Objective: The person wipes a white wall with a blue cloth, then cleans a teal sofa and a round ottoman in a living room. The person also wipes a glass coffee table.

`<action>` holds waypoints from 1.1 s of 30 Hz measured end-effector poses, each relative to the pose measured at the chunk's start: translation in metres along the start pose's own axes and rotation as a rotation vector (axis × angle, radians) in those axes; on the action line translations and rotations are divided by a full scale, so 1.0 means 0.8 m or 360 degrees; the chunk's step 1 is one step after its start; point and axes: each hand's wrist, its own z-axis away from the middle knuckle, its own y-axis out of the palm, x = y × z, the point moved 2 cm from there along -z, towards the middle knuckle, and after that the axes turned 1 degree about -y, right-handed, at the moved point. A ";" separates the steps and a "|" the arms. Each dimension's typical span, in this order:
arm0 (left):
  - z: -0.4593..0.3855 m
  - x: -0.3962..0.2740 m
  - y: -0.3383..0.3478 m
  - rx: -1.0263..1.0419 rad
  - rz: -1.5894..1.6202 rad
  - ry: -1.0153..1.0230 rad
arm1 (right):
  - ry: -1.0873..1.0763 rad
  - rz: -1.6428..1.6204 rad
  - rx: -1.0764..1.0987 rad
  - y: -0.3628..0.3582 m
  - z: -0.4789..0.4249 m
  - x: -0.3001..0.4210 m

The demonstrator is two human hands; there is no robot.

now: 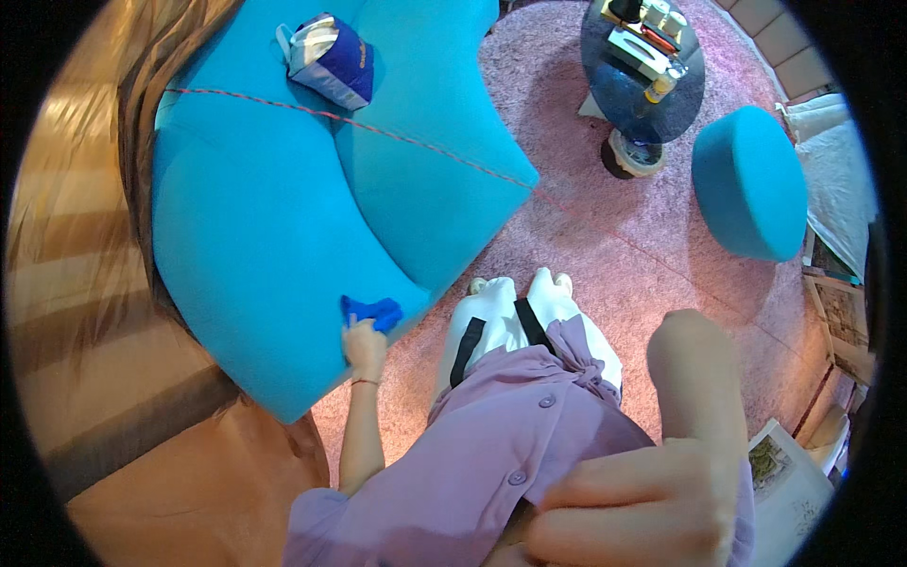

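My left hand [365, 347] holds a blue cloth [375, 312] against the turquoise sofa [255, 255], near the front edge of its seat. A thin band circles the left wrist. Very close to the camera, my right hand [673, 475] looms large at the lower right, in front of the lilac buttoned shirt. Its fingers are spread apart, with one pointing away from me, and nothing shows in them. A blue and white bag [339, 67] with pale contents sits farther back on the sofa.
A dark oval table [662, 124] carries a tissue box [638, 53], a small bottle [660, 86] and cups. Beneath its near edge stands a waste bin [631, 157]. A turquoise round pouf [755, 184] is to the right on the pink carpet [602, 234]. Brown curtains [138, 177] hang behind the sofa.
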 end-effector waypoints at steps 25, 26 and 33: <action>0.029 0.035 -0.151 -0.1128 -0.0769 -0.0531 | 0.0413 -0.0058 0.0010 -0.172 0.066 -0.071; 0.017 0.024 -0.144 -0.1128 -0.0698 -0.0476 | 0.0453 0.0041 0.0074 -0.163 0.066 -0.082; 0.017 0.010 -0.157 -0.0892 -0.0816 -0.0777 | 0.0809 0.0117 0.0925 -0.005 0.175 -0.322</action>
